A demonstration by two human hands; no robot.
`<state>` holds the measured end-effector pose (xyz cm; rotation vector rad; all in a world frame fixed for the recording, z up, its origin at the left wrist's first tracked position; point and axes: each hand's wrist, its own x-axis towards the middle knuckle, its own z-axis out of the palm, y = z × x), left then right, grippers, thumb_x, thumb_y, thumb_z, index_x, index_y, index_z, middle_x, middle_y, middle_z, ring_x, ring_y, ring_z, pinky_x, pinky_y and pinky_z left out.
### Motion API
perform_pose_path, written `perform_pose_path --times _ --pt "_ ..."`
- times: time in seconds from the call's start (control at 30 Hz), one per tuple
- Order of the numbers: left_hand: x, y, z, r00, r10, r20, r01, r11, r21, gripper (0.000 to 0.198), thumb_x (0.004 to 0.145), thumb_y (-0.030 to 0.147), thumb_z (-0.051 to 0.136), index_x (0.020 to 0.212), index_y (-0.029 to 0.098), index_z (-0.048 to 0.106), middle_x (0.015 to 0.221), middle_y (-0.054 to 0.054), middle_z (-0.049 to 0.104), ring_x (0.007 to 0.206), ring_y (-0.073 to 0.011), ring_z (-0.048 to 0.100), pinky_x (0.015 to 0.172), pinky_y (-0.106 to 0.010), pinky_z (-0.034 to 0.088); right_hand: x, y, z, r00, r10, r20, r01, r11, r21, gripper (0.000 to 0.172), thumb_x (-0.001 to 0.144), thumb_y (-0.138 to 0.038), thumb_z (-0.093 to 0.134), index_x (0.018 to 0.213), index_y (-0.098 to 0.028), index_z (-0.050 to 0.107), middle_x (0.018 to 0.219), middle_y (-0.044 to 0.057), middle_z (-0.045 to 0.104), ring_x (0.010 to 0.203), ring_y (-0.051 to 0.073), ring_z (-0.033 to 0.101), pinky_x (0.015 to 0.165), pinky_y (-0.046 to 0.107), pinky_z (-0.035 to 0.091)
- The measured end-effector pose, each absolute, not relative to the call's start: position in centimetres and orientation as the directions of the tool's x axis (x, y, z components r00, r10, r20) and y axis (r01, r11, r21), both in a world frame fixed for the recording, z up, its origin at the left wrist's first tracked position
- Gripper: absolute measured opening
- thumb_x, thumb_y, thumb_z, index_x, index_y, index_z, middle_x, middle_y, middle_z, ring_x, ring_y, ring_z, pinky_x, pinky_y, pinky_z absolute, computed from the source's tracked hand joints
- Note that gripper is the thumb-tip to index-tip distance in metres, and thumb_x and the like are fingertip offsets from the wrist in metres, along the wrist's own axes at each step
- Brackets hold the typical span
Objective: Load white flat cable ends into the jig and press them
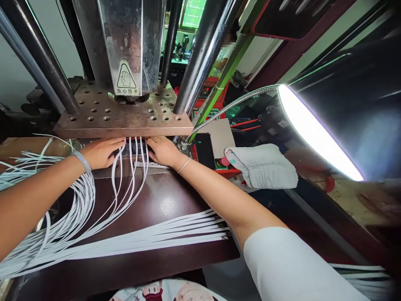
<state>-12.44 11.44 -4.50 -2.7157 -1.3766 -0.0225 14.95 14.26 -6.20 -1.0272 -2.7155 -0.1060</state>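
Several white cables [131,167] run from the dark brown table [163,205] up under the drilled metal plate [125,115] of a press. My left hand [100,152] rests at the left of these cables, its fingers reaching under the plate's front edge and touching the cable ends. On the right of them my right hand [163,151] lies flat with its fingertips against the cables at the mould. Both hands' fingers are stretched forward and partly hidden by the plate. A grey bangle sits on my left wrist, a thin bracelet on my right.
A large bundle of white cables [46,234] loops over the table's left side. More cable ends [188,228] lie across its front. A bright gooseneck lamp [316,133] shines at the right. A grey glove [263,167] and a phone [205,150] lie right of the press.
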Motion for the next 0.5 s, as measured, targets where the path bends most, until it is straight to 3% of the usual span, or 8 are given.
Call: perform_pose_path --times 0.17,0.3,0.4,0.5 --pt "-11.4 11.4 -5.2 0.493 0.86 0.134 0.869 -0.478 -0.128 0.047 0.095 0.024 0.042 0.136 0.015 0.064 0.14 -0.018 0.064 0.126 -0.0361 0.063 0.108 -0.054 0.052 14.8 14.6 -6.7 -0.729 0.634 0.258 0.665 0.745 0.046 0.026 0.099 -0.017 0.049 0.114 -0.006 0.068 0.12 0.022 0.071 0.112 0.032 0.065 0.098 0.044 0.047" --pt "-11.7 13.2 -4.8 0.505 0.859 0.083 0.863 -0.5 -0.075 0.041 0.096 0.024 0.042 0.126 0.019 0.07 0.134 -0.012 0.069 0.124 -0.0282 0.065 0.109 -0.043 0.052 14.0 15.4 -6.6 -0.685 0.679 0.264 0.704 0.71 0.002 0.029 0.1 -0.015 0.046 0.117 -0.007 0.068 0.114 0.021 0.074 0.109 0.031 0.067 0.095 0.044 0.048" --pt "-13.6 12.4 -3.8 0.479 0.875 0.07 0.878 -0.477 -0.043 0.046 0.096 0.029 0.048 0.138 0.017 0.061 0.138 -0.009 0.067 0.127 -0.0251 0.063 0.112 -0.039 0.049 14.7 14.5 -5.8 -0.681 0.685 0.259 0.691 0.718 -0.08 0.035 0.093 -0.016 0.06 0.126 -0.006 0.065 0.122 0.022 0.072 0.117 0.034 0.065 0.102 0.048 0.047" --pt "-15.9 8.6 -3.7 0.398 0.904 0.155 0.916 -0.4 -0.02 0.056 0.101 0.035 0.047 0.153 0.015 0.043 0.148 -0.011 0.058 0.133 -0.0267 0.057 0.116 -0.047 0.045 19.2 11.0 -5.4 -0.606 0.7 0.379 0.67 0.705 -0.232 0.043 0.091 -0.018 0.062 0.132 -0.008 0.061 0.134 0.022 0.066 0.127 0.032 0.06 0.111 0.049 0.044"
